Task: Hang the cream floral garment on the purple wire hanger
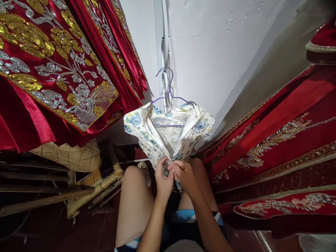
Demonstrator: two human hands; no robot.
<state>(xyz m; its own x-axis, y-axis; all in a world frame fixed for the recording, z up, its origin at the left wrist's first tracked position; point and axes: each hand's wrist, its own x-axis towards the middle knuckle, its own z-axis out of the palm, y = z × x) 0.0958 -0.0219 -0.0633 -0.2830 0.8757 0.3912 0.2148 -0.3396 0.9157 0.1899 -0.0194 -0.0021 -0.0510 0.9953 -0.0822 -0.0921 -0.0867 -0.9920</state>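
A white garment with a blue and yellow flower print point(168, 131) hangs on a purple wire hanger point(170, 91) hooked to a fitting on the white wall. Its front is open at the top and shows the pale lining. My left hand point(163, 179) and my right hand point(185, 175) meet at the lower front of the garment, just above my knees. Both pinch the two edges of the fabric together, fingertips touching. What the fingertips work on is hidden between them.
Red garments with gold and silver embroidery point(52, 70) hang close on the left, and more red embroidered cloth point(275, 147) lies on the right. A woven straw item point(70, 155) and wooden sticks point(47, 199) sit low on the left over a dark red floor.
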